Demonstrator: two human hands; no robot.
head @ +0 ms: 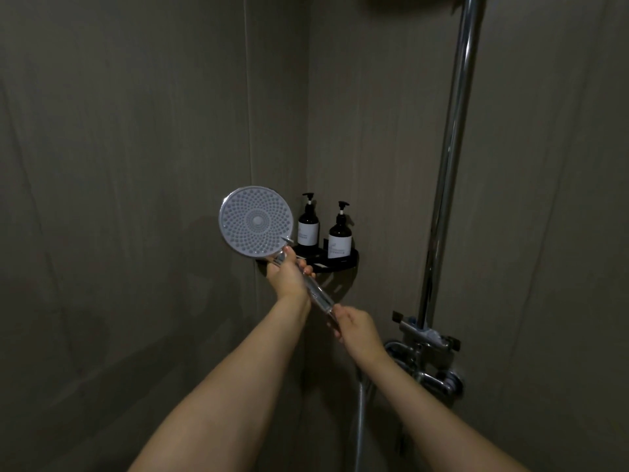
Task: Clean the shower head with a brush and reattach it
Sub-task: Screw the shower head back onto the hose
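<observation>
A round shower head [256, 221] with a grey nozzle face points toward me, raised in front of the corner. Its clear handle slants down to the right. My left hand [287, 274] grips the handle just below the head. My right hand [355, 327] pinches the lower end of the handle, where the hose joins. The metal hose [360, 420] hangs down from there. No brush is in view.
A black corner shelf [340, 264] holds two dark pump bottles [308, 226] [339, 238] just behind the shower head. A chrome riser rail [449, 165] stands at the right with a holder bracket [423, 332] and the mixer valve [429, 373] below. Grey tiled walls surround everything.
</observation>
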